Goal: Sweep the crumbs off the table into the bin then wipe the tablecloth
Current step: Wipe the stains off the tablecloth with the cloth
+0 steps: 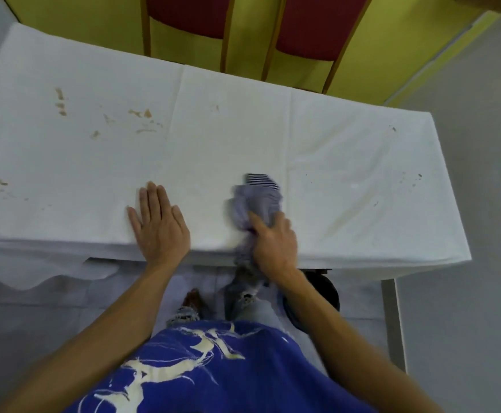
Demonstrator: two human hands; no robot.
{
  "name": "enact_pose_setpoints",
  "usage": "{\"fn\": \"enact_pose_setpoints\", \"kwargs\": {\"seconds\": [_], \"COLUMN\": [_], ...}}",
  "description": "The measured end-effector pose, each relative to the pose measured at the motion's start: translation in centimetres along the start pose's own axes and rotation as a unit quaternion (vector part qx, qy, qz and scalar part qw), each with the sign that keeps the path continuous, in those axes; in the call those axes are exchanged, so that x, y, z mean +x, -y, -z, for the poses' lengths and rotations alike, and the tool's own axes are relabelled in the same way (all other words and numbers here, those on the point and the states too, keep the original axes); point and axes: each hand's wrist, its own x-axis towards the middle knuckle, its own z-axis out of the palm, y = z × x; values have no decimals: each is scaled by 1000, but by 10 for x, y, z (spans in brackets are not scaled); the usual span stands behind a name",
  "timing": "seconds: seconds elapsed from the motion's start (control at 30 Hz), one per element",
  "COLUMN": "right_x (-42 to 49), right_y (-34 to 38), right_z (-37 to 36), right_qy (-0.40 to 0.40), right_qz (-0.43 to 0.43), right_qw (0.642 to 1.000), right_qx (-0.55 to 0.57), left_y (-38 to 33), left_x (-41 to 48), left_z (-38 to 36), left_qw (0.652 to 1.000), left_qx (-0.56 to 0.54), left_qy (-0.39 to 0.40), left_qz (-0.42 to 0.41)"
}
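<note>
- Right hand (276, 242) at the near edge of the surface, fingers closed around a bunched grey-blue cloth (256, 205) with a striped end; cloth is motion-blurred and pressed on the white tablecloth (237, 126), part of it trailing over the edge.
- Left hand (158, 225) lies flat, fingers open and together, palm down on the tablecloth just beside the near edge; it grips nothing. Judged to be pinning the fabric.
- Bin (317, 299): dark round shape on the floor below the near edge, under the right forearm, mostly hidden.
- Progress, judged: wiping stage in hand near the middle. No loose crumbs can be made out, though blur limits this.
- Left to do: brown stains (142, 120) on the far left, a smudge near the left edge, dark specks (413, 180) at the right end.
- Surface: tablecloth creased in fold lines, wrinkled on the right half.
- Room: two wooden chairs with red seats (189, 13) behind the surface, yellow wall, grey floor.
</note>
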Motion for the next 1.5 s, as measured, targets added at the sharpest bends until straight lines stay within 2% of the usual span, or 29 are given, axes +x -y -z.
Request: {"fn": "enact_pose_setpoints", "kwargs": {"seconds": [0.17,0.23,0.3,0.33,0.4,0.5,0.53,0.6,0.73,0.83,0.9,0.97,1.07,1.17,1.23,1.27,1.37,1.5], "right_x": [-13,-12,-8,-6,-3,-12,-18,-30,-58,-58,-45,-23,21,55,66,71,76,87], "right_y": [-135,-158,-145,-124,-56,41,51,29,-80,-146,-158,-134,-39,64,99,102,70,-33], "right_z": [27,44,55,53,36,-2,-11,-17,0,26,43,50,44,29,18,12,7,19], "right_qy": [12,30,2,-33,-84,-45,-30,-30,-60,-22,-18,-69,-104,-54,-4,18,4,-17], "right_qz": [-181,-251,-293,-286,-205,-30,-3,-9,-148,-307,-347,-315,-164,0,75,95,86,-36], "right_qw": [981,967,956,957,972,996,998,999,987,949,930,931,964,992,996,995,996,999], "right_qx": [-71,-45,-6,20,80,70,51,39,32,70,123,172,182,117,43,18,12,34], "left_y": [4,0,-3,-4,-2,4,5,8,11,5,-8,-33,-60,-43,-23,-16,-21,-32], "left_x": [-1,0,-1,-1,1,7,7,6,7,9,12,12,-1,-18,-22,-21,-16,-16], "left_z": [-1,-1,-2,-1,1,6,7,10,15,17,21,25,18,7,5,4,2,-5], "left_qw": [1000,1000,999,999,998,997,997,996,995,993,990,987,987,985,978,977,987,992], "left_qx": [-1,-1,-1,-1,1,-8,-9,7,17,17,9,-24,-67,-53,-21,-10,3,4], "left_qy": [9,19,37,46,61,75,79,89,97,115,135,147,148,145,136,127,93,90], "left_qz": [-1,-3,7,12,15,7,4,-13,-14,2,36,53,9,-84,-159,-170,-134,-85]}}
